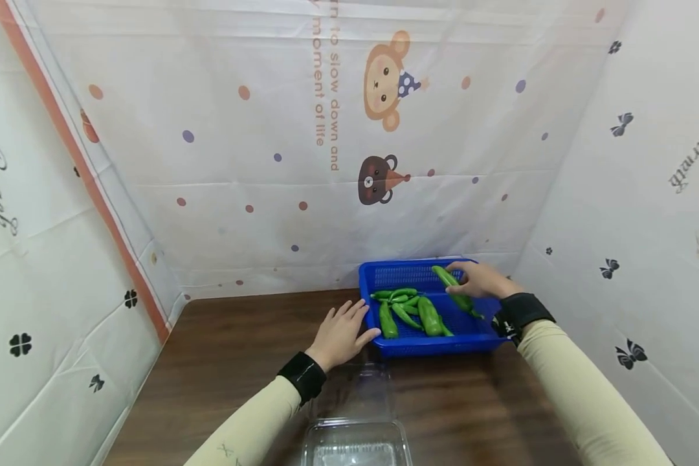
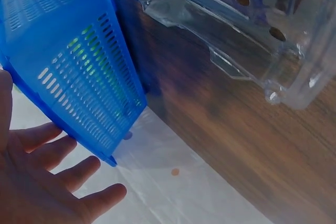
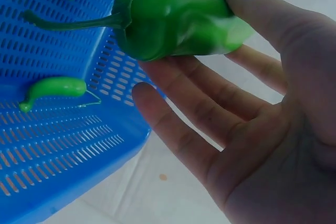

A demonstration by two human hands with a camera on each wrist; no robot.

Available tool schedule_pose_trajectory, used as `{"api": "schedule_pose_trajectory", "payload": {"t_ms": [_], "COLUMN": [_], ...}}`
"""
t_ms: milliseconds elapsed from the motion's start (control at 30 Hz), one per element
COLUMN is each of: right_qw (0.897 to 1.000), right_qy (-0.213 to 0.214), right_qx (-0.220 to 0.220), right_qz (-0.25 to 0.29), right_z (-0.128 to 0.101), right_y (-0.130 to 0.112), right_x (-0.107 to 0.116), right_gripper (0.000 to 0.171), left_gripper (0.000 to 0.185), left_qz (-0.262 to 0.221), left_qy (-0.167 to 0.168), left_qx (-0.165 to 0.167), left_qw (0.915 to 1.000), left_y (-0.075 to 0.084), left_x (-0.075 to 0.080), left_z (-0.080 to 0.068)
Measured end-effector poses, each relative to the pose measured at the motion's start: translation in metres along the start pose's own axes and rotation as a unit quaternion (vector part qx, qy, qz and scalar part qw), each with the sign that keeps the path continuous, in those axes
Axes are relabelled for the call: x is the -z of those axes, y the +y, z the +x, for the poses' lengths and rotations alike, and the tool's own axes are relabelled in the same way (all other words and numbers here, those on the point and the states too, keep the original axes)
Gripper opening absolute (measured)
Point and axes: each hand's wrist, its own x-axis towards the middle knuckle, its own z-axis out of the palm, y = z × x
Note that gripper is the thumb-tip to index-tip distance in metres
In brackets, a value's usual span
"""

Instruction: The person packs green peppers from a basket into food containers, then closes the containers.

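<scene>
Head view: a blue basket (image 1: pixel 425 346) stands on a brown table (image 1: pixel 227 362), near the back right corner of a booth hung with printed sheets (image 1: pixel 268 162). Green peppers (image 1: pixel 410 314) lie loose on the basket floor. The right hand (image 1: pixel 482 279) holds one pepper (image 1: pixel 453 288) above the right part of the basket, thumb and fingers pinching it. The long axis of this pepper runs from far left to near right, its stem end toward the near right, by the wrist. The left hand (image 1: pixel 340 333) lies flat with straight fingers, holding nothing, its fingertips against the near left corner of the basket. A clear tray (image 1: pixel 355 443) sits at the near edge of the table, in front of the basket.

Right wrist view: shows the grip closely, which the head view does not. The thumb lies over the body of the pepper (image 3: pixel 173 17) and the fingers (image 3: pixel 210 103) support it from beneath; the thin stem points away from the palm, over the slotted basket (image 3: pixel 58 145). Another pepper (image 3: pixel 52 88) lies on the basket floor.

Left wrist view: shows the slotted outer wall of the basket (image 2: pixel 79 66), green showing through the slots, with the spread fingers (image 2: pixel 58 153) at its corner and the tray (image 2: pixel 252 30) nearby. The held pepper is not visible here.
</scene>
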Motion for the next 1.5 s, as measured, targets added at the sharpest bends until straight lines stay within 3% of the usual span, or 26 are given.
{"api": "schedule_pose_trajectory", "payload": {"t_ms": [267,600,867,1200,1500], "right_qw": [0.999,0.996,0.992,0.985,0.978], "right_qy": [0.0,0.041,0.071,0.095,0.106], "right_qx": [0.04,0.075,0.105,0.143,0.18], "right_qz": [0.009,-0.003,-0.011,-0.017,-0.013], "right_z": [0.015,0.02,0.005,-0.018,-0.039], "right_y": [-0.015,-0.025,-0.035,-0.053,-0.072], "right_x": [-0.011,-0.011,-0.005,-0.008,-0.025], "right_gripper": [0.059,0.057,0.056,0.054,0.054], "left_gripper": [0.07,0.072,0.081,0.086,0.092], "left_qz": [-0.044,-0.115,-0.143,-0.142,-0.131], "left_qy": [0.004,0.028,0.023,0.012,-0.004], "left_qx": [-0.006,-0.022,-0.012,-0.016,-0.008], "left_qw": [0.999,0.9927,0.9894,0.9896,0.9913], "left_y": [-0.014,-0.03,-0.034,-0.021,-0.009], "left_x": [0.001,0.028,0.04,0.059,0.071], "left_z": [-0.013,-0.032,-0.068,-0.11,-0.152]}}
